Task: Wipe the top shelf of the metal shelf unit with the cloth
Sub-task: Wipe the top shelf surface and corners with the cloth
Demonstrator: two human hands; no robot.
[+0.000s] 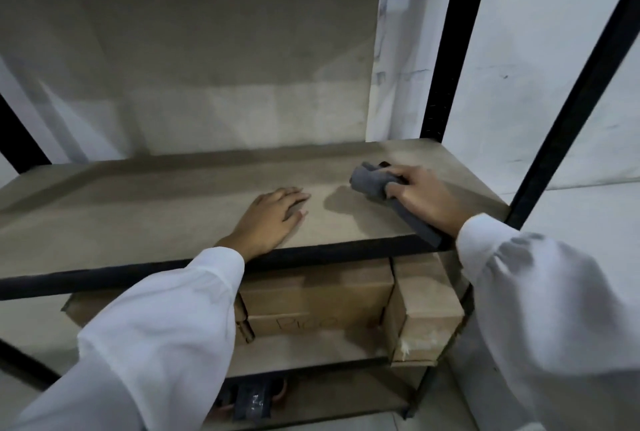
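right hand grips a grey cloth, fingers and thumb curled round the bunched middle. one end of the cloth sticks out past the fingertips toward the back left, and a long tail runs under the wrist to the front edge. the cloth is on the right part of the shelf, a tan board in the black metal frame, and looks pressed to the surface, with a shadow just to its left. left hand lies flat on the board near the middle, palm down, fingers straight and close together, holding nothing, wrist over the black front rail. both arms are in white sleeves. on the level below sits a cardboard box with handwritten marker letters on its front, maybe "pico", too faint to be sure. a second smaller box stands touching its right side, no readable label. some dark items lie on a lower level, blurred, can't tell what they are. white wall behind.
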